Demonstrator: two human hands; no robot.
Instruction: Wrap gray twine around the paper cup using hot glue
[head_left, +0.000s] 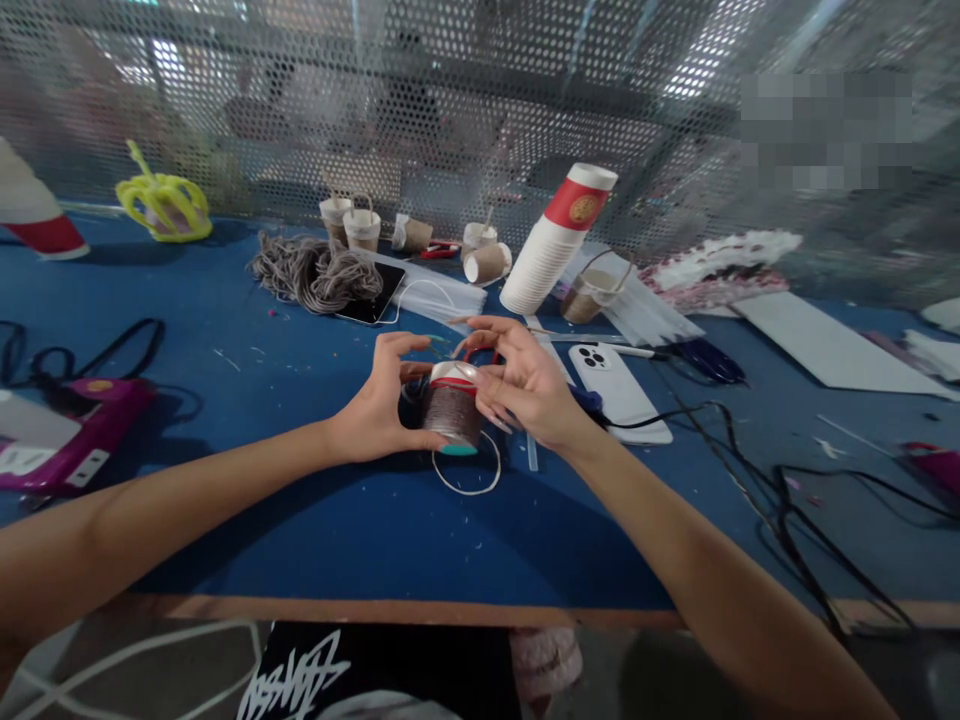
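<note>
A paper cup point(450, 412), wrapped in brown cord below a red and white band, lies tilted over the blue table, its turquoise end toward me. My left hand point(381, 405) grips it, thumb at the near end and fingers around the far end. My right hand point(525, 385) is closed in a pinch at the cup's upper right side; what its fingertips hold is too small to make out. A red loop point(484, 352) shows behind the right fingers. Under the cup, a thin white cord loop point(471, 493) rests on the table.
Behind are a grey yarn bundle point(311, 275), a leaning stack of paper cups point(551, 240) and several small cord-wrapped cups point(362, 230). A white phone point(619, 390) and black cables point(780, 500) lie right; a magenta glue gun-like device point(94, 430) lies left. A perforated metal screen point(450, 110) borders the table.
</note>
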